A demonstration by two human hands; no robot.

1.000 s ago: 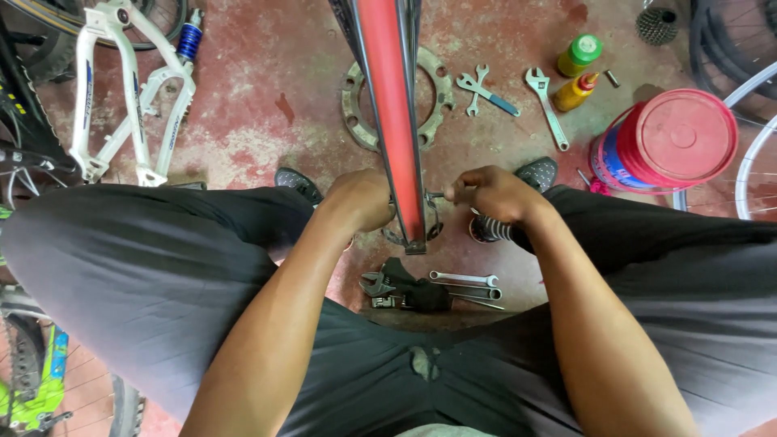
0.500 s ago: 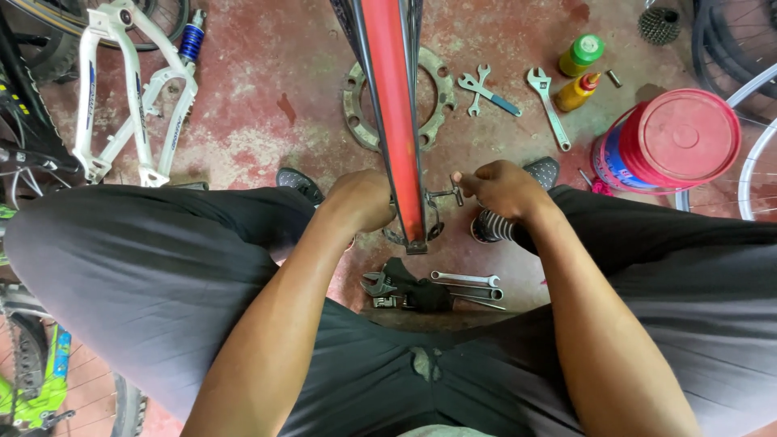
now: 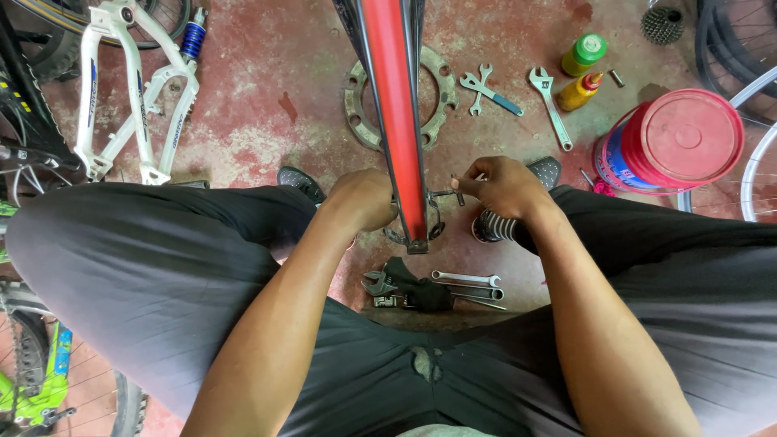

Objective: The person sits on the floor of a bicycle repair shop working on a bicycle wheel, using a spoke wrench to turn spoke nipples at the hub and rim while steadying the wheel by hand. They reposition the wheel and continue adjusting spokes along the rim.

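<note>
A bicycle repair workshop: wrenches (image 3: 486, 87), oil bottles (image 3: 581, 71), a white bike frame (image 3: 133, 89) and wheels (image 3: 749, 162) lie on the stained floor (image 3: 267, 105).

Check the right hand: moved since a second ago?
Yes, slightly. The right hand has shifted up the picture, away from the striped sock and toward the red tube.

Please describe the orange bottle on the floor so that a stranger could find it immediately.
Look at the big red-lidded bucket at the right. Just left of it lie two small bottles beside a silver wrench. The orange bottle is the nearer one, with a red nozzle; its neighbour is green.
</note>
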